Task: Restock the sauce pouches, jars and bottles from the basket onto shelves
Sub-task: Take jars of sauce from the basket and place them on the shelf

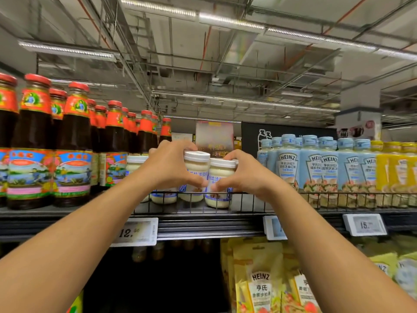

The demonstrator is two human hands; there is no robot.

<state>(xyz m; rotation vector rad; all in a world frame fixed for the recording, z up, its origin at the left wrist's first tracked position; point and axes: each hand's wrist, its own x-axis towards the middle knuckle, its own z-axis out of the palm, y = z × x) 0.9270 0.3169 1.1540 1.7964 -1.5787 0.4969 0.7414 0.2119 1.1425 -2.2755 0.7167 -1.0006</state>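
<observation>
Up at the top shelf (203, 224) the person has both arms raised, a white-lidded jar in each hand. The left hand (168, 168) has its fingers curled round the left jar (195, 163). The right hand (242, 175) is wrapped the same way round the right jar (220, 170), and the two thumbs nearly meet low down between them. Both jars stand upright, side by side and just behind the wire rail (248, 201). They sit in the gap between the dark sauce bottles (74, 141) and the Heinz bottles (313, 163). The left jar looks a touch higher, and I cannot tell whether either base is resting on the shelf. More white-lidded jars (135, 162) stand behind the left hand. The basket is out of sight. To finish this well, I would lower each jar straight down until it sits flat. Then nudge them back against the jars behind, labels facing out, keeping them level so the glass doesn't knock together or catch the rail. Letting go one hand at a time seems safest.
</observation>
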